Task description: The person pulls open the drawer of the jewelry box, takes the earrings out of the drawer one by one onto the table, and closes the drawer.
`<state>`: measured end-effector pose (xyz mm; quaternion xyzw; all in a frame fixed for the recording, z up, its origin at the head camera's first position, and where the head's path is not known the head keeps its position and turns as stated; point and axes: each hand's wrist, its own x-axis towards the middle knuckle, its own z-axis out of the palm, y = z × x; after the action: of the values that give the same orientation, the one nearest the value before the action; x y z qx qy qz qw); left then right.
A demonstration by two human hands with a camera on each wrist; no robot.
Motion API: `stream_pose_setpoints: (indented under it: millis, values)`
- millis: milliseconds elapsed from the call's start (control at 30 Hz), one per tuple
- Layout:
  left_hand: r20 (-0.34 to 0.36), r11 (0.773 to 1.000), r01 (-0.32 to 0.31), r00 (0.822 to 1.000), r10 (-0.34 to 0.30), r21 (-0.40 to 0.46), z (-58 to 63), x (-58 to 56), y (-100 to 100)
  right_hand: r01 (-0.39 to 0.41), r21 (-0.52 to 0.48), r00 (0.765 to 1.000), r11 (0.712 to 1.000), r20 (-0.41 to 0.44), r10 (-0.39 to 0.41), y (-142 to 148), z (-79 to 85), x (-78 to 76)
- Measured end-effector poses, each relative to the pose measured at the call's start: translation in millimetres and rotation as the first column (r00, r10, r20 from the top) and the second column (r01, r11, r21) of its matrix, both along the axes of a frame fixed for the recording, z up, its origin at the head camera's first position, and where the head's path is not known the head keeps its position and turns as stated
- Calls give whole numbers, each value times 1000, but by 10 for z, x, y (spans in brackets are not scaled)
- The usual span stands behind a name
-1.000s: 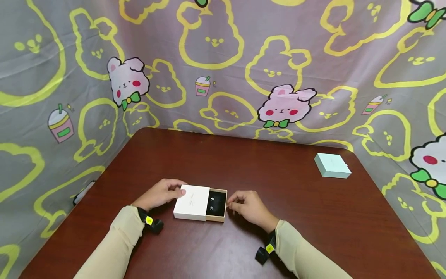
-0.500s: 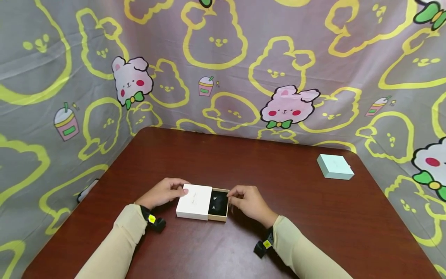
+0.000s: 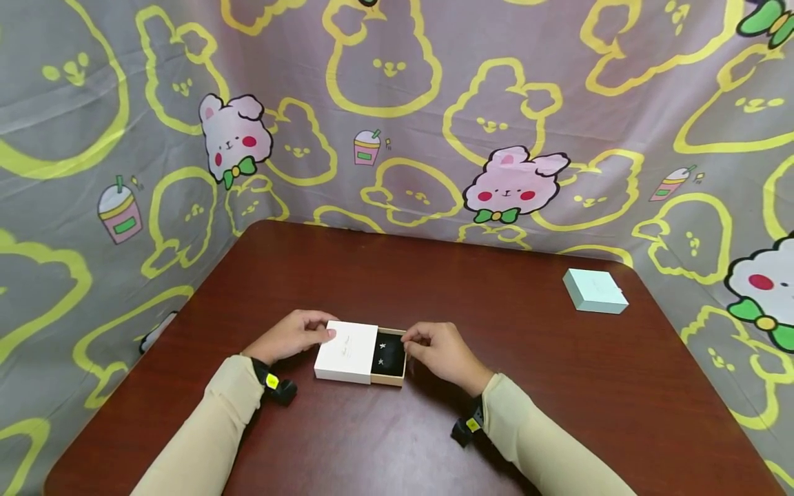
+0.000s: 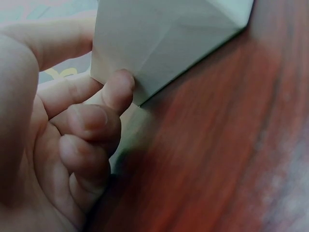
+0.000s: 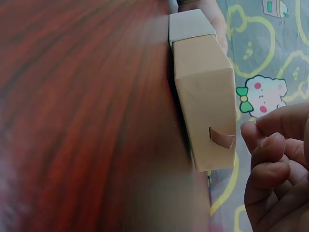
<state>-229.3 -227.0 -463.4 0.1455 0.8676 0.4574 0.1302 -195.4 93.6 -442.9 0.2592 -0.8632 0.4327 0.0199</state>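
Note:
A white jewelry box (image 3: pixel 344 353) lies on the table, its tan drawer (image 3: pixel 387 379) partly slid out to the right. Inside the drawer, a black pad (image 3: pixel 391 351) bears two small star-shaped earrings (image 3: pixel 382 346). My left hand (image 3: pixel 294 335) grips the box's left end, thumb on the lid and fingers behind it. At the drawer's right end is my right hand (image 3: pixel 443 353), fingers loosely bent, fingertips right at the upper edge. The right wrist view shows a short ribbon tab (image 5: pixel 223 139) on the drawer's end, with the fingers apart from it.
A pale mint box (image 3: pixel 595 291) sits at the back right of the brown table (image 3: pixel 409 275). Patterned cloth (image 3: pixel 397 103) with cartoon rabbits hangs along the back and sides.
My right hand has moved from the middle of the drawer's end up toward its far corner. My left hand keeps its grip, and the drawer stays about as far out.

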Motion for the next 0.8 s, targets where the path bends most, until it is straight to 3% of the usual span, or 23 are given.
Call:
stream_pose_setpoints:
  millis: [200,467,800]
  values:
    - [-11,1000,2,1000,-3,-10,-26,-19,-10,-14,13,999,1000,-32,15,-24,39,-22]
    - [-16,1000,8,1000,-8,-1,-50,-17,-12,-43,12,999,999,19,43,-83,88,-32]
    - [-17,1000,4,1000,-4,2,-21,-8,-9,-44,51,999,998,17,43,-150,182,-67]
